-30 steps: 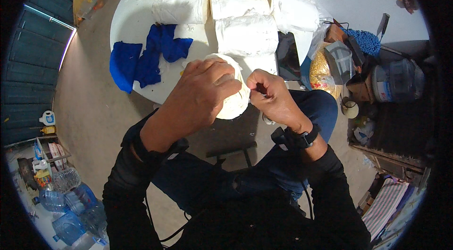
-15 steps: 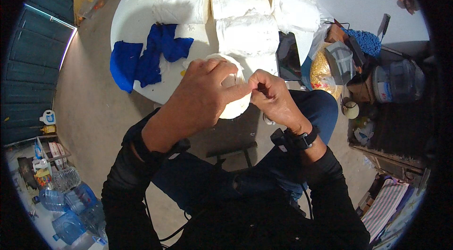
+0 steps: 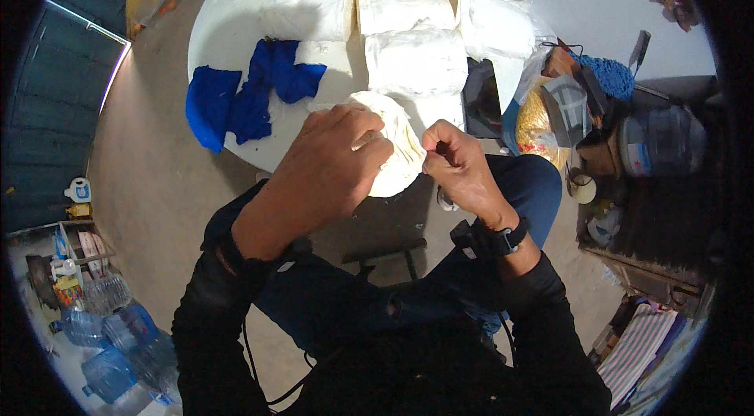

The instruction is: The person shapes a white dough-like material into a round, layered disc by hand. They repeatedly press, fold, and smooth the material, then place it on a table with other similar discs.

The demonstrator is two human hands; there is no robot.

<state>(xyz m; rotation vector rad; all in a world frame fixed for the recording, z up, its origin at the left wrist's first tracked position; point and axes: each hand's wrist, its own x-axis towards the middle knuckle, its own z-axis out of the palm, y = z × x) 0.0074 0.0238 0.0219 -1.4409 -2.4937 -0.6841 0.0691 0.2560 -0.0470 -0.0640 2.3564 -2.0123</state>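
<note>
A round, cream-white bundle of thin, soft layers, its exact kind unclear, is held over the near edge of the white round table. My left hand curls over its left side, thumb bent across the face and fingers partly hidden. At the right rim, the thumb and forefinger of my right hand are pinched together on the edge of a layer. Gathered folds show on the bundle between my hands. Just beyond it lie several white wrapped bundles in rows.
Crumpled blue cloth lies at the table's left. A dark flat object sits by its right edge. Farther right are a bag of yellow grains and a large clear water jug. Blue bottles stand at lower left.
My left thumb has drawn back from my right fingertips to the left, uncovering more of the folded face. My right hand has shifted slightly right and stays pinched at the rim.
</note>
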